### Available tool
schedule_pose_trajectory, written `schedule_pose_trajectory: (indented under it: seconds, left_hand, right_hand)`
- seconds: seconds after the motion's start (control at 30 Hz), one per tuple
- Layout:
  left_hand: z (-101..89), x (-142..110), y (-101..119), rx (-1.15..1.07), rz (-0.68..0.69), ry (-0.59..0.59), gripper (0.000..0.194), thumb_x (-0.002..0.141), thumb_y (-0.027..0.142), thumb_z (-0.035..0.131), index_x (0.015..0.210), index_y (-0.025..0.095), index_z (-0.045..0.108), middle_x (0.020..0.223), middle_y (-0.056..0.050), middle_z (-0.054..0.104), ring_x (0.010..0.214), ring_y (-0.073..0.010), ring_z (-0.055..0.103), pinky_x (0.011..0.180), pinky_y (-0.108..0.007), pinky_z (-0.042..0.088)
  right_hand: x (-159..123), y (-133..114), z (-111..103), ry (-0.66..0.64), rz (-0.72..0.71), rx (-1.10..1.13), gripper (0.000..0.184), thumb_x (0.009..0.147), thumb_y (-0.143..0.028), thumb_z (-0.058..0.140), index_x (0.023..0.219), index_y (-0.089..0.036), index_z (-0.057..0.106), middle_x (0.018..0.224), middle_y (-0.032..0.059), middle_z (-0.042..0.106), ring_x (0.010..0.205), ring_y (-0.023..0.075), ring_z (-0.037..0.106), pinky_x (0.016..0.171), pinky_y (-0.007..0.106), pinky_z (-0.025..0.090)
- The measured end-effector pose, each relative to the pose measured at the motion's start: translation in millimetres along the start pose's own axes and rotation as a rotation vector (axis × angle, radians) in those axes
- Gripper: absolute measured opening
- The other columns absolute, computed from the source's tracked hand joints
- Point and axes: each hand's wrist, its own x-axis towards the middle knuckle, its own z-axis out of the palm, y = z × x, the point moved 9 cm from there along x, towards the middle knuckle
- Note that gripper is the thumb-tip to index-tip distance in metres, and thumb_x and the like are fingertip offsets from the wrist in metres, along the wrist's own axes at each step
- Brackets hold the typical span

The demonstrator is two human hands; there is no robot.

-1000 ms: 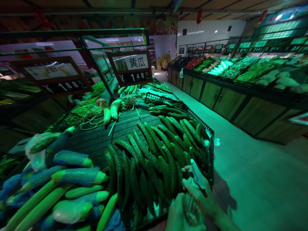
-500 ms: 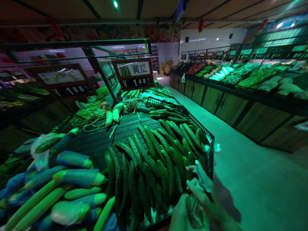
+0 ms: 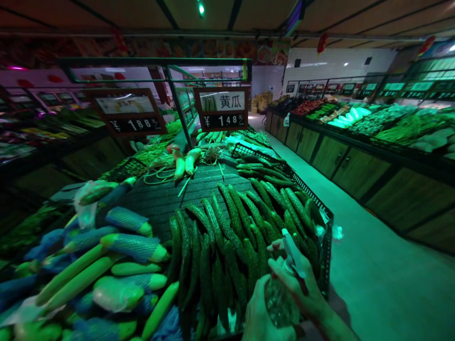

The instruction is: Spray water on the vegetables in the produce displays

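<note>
Two hands, left hand (image 3: 261,315) and right hand (image 3: 296,284), grip one spray bottle (image 3: 280,296) (clear-bodied).

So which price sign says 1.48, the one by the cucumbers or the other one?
The right-hand price sign, hanging above the cucumbers. It reads 1.48 and has two big characters on top; the left sign reads 1.88.

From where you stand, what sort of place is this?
Most likely a supermarket's produce section: cucumbers piled on a stand, price signs hung above, more vegetable shelves across the aisle. Both hands hold a spray bottle.
</note>
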Motion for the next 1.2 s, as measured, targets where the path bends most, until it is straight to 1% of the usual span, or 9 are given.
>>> schedule_pose_trajectory:
  seconds: [0.1, 0.23, 0.33, 0.43, 0.57, 0.7, 0.83, 1.1, 1.2]
  left_hand:
    - [-7.3, 2.6, -1.6, -0.087, 0.016, 0.008, 0.144, 0.036, 0.022, 0.105, 0.163, 0.030, 0.037, 0.157, -0.017, 0.073, 0.146, -0.0465, 0.071, 0.124, -0.058, 0.061]
    - [-16.9, 3.4, 2.1, -0.178, 0.102, 0.056, 0.132, 0.048, 0.018, 0.094, 0.164, 0.033, 0.033, 0.156, -0.011, 0.077, 0.141, -0.0380, 0.076, 0.122, -0.054, 0.062]
    - [-19.9, 3.3, -1.0, -0.164, 0.133, 0.101, 0.128, 0.049, 0.014, 0.089, 0.164, 0.033, 0.034, 0.149, -0.007, 0.081, 0.131, -0.0341, 0.082, 0.109, -0.044, 0.069]
    - [-17.5, 3.0, -6.4, -0.148, 0.111, 0.098, 0.135, 0.044, 0.013, 0.096, 0.164, 0.031, 0.036, 0.145, -0.008, 0.083, 0.125, -0.0347, 0.084, 0.105, -0.042, 0.072]
    - [-11.4, 1.7, -3.5, -0.123, 0.092, -0.003, 0.139, 0.045, 0.032, 0.109, 0.164, 0.029, 0.037, 0.151, -0.013, 0.080, 0.136, -0.0388, 0.079, 0.118, -0.048, 0.067]
    - [-1.7, 2.1, 2.4, -0.086, 0.106, -0.137, 0.140, 0.048, 0.047, 0.111, 0.164, 0.026, 0.035, 0.156, -0.018, 0.076, 0.143, -0.0409, 0.075, 0.124, -0.051, 0.063]
    - [20.2, 0.8, -3.9, -0.020, 0.030, -0.294, 0.146, 0.046, 0.051, 0.112, 0.164, 0.023, 0.031, 0.162, -0.023, 0.069, 0.151, -0.0414, 0.069, 0.129, -0.054, 0.057]
    - [43.1, -9.3, 12.3, 0.028, -0.015, -0.437, 0.131, 0.044, 0.055, 0.111, 0.154, 0.030, 0.044, 0.143, -0.012, 0.082, 0.128, -0.0406, 0.080, 0.112, -0.050, 0.066]
    - [48.2, -10.3, 17.1, 0.030, -0.013, -0.488, 0.124, 0.043, 0.056, 0.111, 0.149, 0.033, 0.049, 0.143, -0.009, 0.081, 0.130, -0.0398, 0.079, 0.111, -0.048, 0.066]
  right_hand:
    - [13.6, -14.1, 1.9, -0.013, -0.005, -0.020, 0.055, 0.101, -0.049, 0.082, 0.147, -0.024, 0.068, 0.079, -0.0014, 0.071, 0.081, 0.0216, 0.070, 0.077, 0.031, 0.060]
    - [30.6, -35.5, 6.0, -0.018, -0.024, -0.019, 0.063, 0.098, -0.053, 0.087, 0.150, -0.023, 0.067, 0.081, -0.0018, 0.071, 0.077, 0.0200, 0.072, 0.077, 0.031, 0.063]
    - [34.7, -40.3, 8.4, -0.008, -0.037, -0.007, 0.058, 0.097, -0.056, 0.088, 0.141, -0.022, 0.071, 0.082, -0.0008, 0.073, 0.078, 0.0206, 0.074, 0.077, 0.031, 0.064]
    - [31.8, -34.0, 8.1, -0.006, -0.030, -0.046, 0.039, 0.099, -0.055, 0.085, 0.117, -0.023, 0.073, 0.083, -0.0002, 0.073, 0.074, 0.0187, 0.072, 0.070, 0.028, 0.060]
    - [24.9, -19.8, -5.3, 0.048, -0.017, -0.060, 0.033, 0.099, -0.053, 0.084, 0.100, -0.025, 0.068, 0.073, -0.0027, 0.070, 0.066, 0.0180, 0.069, 0.067, 0.028, 0.058]
    - [14.7, -3.8, -33.0, 0.156, 0.026, -0.051, 0.041, 0.098, -0.054, 0.086, 0.121, -0.022, 0.077, 0.089, 0.0031, 0.079, 0.079, 0.0221, 0.075, 0.073, 0.032, 0.061]
    - [-1.7, 3.7, -59.2, 0.242, 0.035, -0.085, 0.052, 0.096, -0.054, 0.088, 0.135, -0.020, 0.078, 0.087, 0.0050, 0.081, 0.087, 0.0266, 0.080, 0.080, 0.036, 0.065]
    - [-36.8, 28.9, -89.6, 0.387, 0.130, -0.018, 0.040, 0.093, -0.051, 0.091, 0.120, -0.022, 0.081, 0.095, 0.0066, 0.084, 0.110, 0.0306, 0.081, 0.098, 0.043, 0.066]
    - [-45.1, 31.6, -93.1, 0.404, 0.108, -0.057, 0.036, 0.096, -0.053, 0.088, 0.113, -0.022, 0.081, 0.090, 0.0068, 0.082, 0.098, 0.0282, 0.080, 0.084, 0.037, 0.066]
